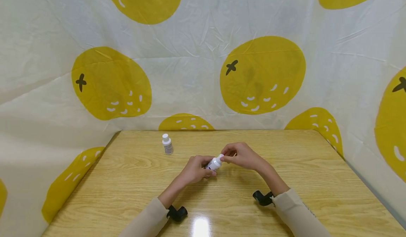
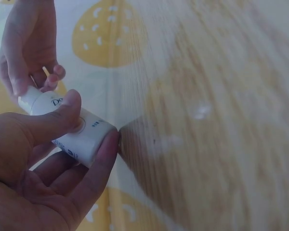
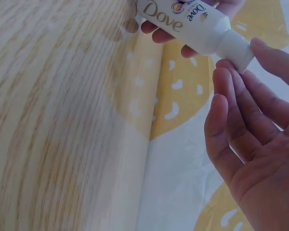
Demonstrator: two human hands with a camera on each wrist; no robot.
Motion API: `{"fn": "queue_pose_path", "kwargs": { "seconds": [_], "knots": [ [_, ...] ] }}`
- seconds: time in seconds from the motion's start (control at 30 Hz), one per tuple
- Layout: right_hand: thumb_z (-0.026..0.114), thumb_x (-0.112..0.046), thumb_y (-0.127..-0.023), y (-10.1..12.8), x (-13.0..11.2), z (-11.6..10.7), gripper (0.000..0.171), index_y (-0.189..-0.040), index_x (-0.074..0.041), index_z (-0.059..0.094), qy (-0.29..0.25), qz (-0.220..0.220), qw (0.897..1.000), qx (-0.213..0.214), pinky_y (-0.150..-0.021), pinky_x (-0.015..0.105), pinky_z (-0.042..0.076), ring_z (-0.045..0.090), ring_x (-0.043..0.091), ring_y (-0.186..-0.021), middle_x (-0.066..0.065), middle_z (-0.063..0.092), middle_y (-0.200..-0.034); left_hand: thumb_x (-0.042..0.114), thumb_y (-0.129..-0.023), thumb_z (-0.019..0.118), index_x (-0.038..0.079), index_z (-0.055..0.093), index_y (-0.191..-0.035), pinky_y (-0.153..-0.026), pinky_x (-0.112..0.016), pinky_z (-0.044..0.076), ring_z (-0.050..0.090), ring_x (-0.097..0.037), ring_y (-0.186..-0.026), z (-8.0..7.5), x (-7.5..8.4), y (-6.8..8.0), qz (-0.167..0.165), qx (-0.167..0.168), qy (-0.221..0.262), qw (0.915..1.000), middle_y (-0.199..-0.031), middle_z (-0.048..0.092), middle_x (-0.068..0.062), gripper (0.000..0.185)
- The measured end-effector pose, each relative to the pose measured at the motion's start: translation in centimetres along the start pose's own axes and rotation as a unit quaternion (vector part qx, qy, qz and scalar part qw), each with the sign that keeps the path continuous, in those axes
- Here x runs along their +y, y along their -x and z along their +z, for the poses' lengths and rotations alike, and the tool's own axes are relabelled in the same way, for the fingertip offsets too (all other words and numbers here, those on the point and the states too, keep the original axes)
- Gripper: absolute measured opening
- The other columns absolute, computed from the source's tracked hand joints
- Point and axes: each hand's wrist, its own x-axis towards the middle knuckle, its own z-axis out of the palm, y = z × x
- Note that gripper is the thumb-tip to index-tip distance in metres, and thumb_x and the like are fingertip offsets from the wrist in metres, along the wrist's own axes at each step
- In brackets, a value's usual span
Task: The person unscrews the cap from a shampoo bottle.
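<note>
My left hand grips a small white bottle round its body, tilted with its cap end up to the right. The right wrist view shows "Dove" lettering on its front. At the top end, my right hand pinches the white bottle cap between thumb and fingertips. The cap sits on the bottle's neck. From the left wrist view, my left thumb lies across the label, with fingers wrapped beneath the body and one at the base.
A second small white bottle with a grey label stands upright at the back left of the wooden table. A white cloth with yellow fruit prints hangs behind and along the sides. Black wrist mounts show on both sleeves.
</note>
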Motion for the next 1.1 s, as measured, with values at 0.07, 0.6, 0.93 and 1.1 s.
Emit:
{"fn": "queue_pose_path", "kwargs": {
  "seconds": [0.07, 0.6, 0.93, 1.1],
  "knots": [
    [0.075, -0.024, -0.096, -0.02, 0.01, -0.03, 0.021, -0.102, -0.004, 0.074, -0.001, 0.0, 1.0, -0.001, -0.067, 0.025, 0.056, 0.07, 0.035, -0.081, 0.018, 0.075, -0.092, 0.011, -0.088, 0.082, 0.013, 0.074, -0.126, -0.061, -0.022, 0.056, 0.067, -0.011, -0.078, 0.0, -0.02, -0.02, 0.0, -0.001, 0.001, 1.0, -0.1, 0.079, -0.006, 0.038],
    [0.075, -0.027, -0.096, 0.07, -0.31, -0.17, 0.019, -0.102, -0.008, 0.075, -0.007, 0.007, 1.0, 0.003, -0.067, 0.025, 0.056, 0.07, 0.039, -0.082, 0.018, 0.076, -0.093, 0.012, -0.088, 0.082, 0.014, 0.074, -0.127, -0.061, -0.022, 0.056, 0.067, -0.011, -0.079, -0.07, -0.01, -0.06, 0.0, 0.001, -0.004, 1.0, -0.101, 0.079, -0.005, 0.039],
    [0.075, -0.025, -0.096, 0.1, -0.27, -0.33, 0.024, -0.108, -0.004, 0.074, 0.007, -0.002, 1.0, 0.004, -0.071, 0.025, 0.057, 0.07, 0.022, -0.079, 0.01, 0.076, -0.091, 0.012, -0.088, 0.082, 0.014, 0.074, -0.125, -0.061, -0.022, 0.056, 0.067, -0.011, -0.08, -0.08, -0.04, -0.09, 0.002, -0.001, -0.004, 1.0, -0.101, 0.079, -0.006, 0.038],
    [0.074, -0.029, -0.097, 0.23, -0.58, -0.34, 0.022, -0.103, -0.009, 0.075, 0.007, 0.016, 1.0, 0.014, -0.067, 0.026, 0.055, 0.07, 0.035, -0.082, 0.011, 0.075, -0.091, 0.013, -0.089, 0.082, 0.014, 0.074, -0.125, -0.062, -0.022, 0.056, 0.067, -0.012, -0.08, -0.09, -0.05, -0.07, -0.002, -0.002, -0.003, 1.0, -0.101, 0.078, -0.006, 0.037]
  ]
}}
